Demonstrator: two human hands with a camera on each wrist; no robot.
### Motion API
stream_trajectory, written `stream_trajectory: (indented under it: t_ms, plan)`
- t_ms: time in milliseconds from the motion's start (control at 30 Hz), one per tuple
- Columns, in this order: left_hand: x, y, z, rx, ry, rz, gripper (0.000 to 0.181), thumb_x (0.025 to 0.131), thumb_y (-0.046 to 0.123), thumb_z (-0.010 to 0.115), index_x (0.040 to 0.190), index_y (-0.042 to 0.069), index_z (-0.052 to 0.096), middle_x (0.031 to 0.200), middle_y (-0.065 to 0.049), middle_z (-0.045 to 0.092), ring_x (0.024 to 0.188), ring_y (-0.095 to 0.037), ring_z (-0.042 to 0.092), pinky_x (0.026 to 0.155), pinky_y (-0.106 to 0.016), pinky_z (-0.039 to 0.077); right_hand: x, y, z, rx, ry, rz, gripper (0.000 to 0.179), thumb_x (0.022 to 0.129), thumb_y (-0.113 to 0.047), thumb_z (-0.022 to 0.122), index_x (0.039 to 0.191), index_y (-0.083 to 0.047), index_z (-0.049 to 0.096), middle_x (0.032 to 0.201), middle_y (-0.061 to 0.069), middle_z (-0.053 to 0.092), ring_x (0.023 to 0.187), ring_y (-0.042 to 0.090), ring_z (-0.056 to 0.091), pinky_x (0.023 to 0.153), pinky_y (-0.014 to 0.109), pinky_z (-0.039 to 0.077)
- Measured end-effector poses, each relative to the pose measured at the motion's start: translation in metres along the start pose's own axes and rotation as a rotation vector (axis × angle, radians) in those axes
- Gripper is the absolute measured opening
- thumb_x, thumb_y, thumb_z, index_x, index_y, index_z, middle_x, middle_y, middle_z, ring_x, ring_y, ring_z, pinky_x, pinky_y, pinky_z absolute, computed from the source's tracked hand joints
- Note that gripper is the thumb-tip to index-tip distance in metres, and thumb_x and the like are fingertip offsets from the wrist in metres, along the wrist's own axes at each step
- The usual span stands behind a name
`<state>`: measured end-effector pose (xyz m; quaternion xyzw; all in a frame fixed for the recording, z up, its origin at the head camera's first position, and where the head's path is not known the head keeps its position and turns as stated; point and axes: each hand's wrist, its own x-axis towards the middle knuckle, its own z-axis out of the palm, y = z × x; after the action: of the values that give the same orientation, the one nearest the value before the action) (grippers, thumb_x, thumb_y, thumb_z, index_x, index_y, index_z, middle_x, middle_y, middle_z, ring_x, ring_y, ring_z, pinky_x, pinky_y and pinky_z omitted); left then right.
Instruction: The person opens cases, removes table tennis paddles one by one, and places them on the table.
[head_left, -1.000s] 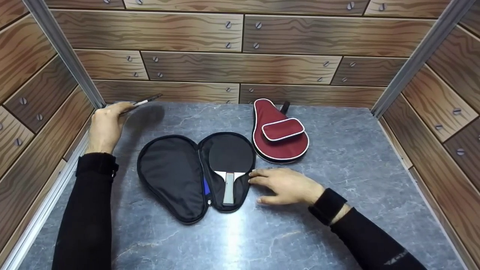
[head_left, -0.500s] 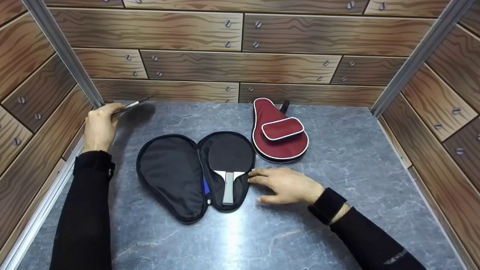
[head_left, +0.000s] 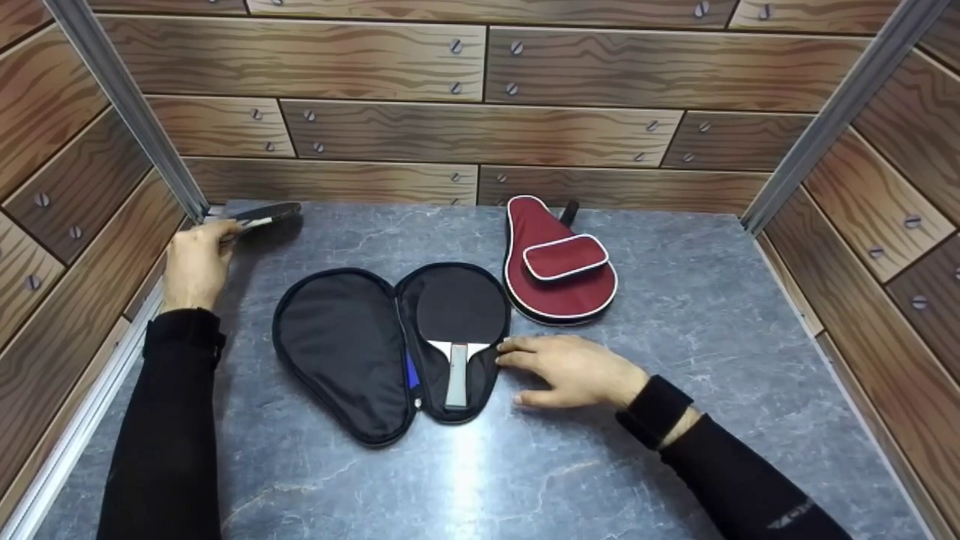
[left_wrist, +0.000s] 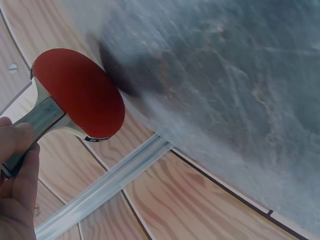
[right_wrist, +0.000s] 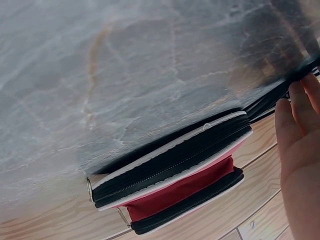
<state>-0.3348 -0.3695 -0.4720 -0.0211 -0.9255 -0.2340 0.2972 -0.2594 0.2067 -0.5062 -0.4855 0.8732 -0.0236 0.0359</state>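
At the far left corner, my left hand (head_left: pixel 196 262) grips a table tennis paddle (head_left: pixel 274 213) by its handle. The paddle is tilted low over the table; its red face (left_wrist: pixel 80 92) shows in the left wrist view. I cannot tell whether its edge touches the table. A black paddle case (head_left: pixel 337 352) lies unzipped and spread open in the middle. In its right half rests a second paddle (head_left: pixel 461 311), black side up, its pale handle towards me. My right hand (head_left: pixel 574 371) lies with relaxed fingers, the fingertips at that case's right edge.
A zipped red paddle case (head_left: pixel 562 292) with white piping and a small front pocket (head_left: pixel 566 257) lies beyond my right hand. Wood-patterned walls (head_left: pixel 390 131) enclose the grey marbled table (head_left: pixel 675 300) at the back and sides, with metal posts (head_left: pixel 127 105) at the corners.
My left hand has moved left with the paddle and lowered it. The paddle has tilted so more of its dark face shows from above. My right hand and both cases have stayed put.
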Motion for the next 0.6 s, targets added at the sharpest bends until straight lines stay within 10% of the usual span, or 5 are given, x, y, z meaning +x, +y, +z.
stream_trajectory:
  t_ms: [300, 600]
  plan:
    - [-0.010, -0.010, 0.002, 0.096, -0.076, -0.034, 0.032, 0.090, -0.004, 0.073, 0.118, 0.010, 0.079, 0.118, -0.027, 0.076, 0.104, -0.062, 0.068, 0.082, -0.075, 0.052, 0.001, -0.001, -0.001, -0.011, 0.001, -0.001, 0.066, 0.100, -0.066, 0.056, 0.152, -0.025, 0.057, 0.159, -0.002, 0.054, 0.144, 0.015, 0.056, 0.112, 0.041, 0.055]
    - [-0.016, -0.019, 0.009, 0.142, -0.192, 0.083, 0.036, 0.084, -0.005, 0.078, 0.119, 0.004, 0.078, 0.112, -0.032, 0.075, 0.099, -0.060, 0.070, 0.084, -0.071, 0.054, 0.000, -0.001, -0.001, -0.010, 0.000, 0.003, 0.067, 0.099, -0.066, 0.058, 0.152, -0.025, 0.057, 0.159, -0.003, 0.054, 0.143, 0.016, 0.057, 0.112, 0.042, 0.055]
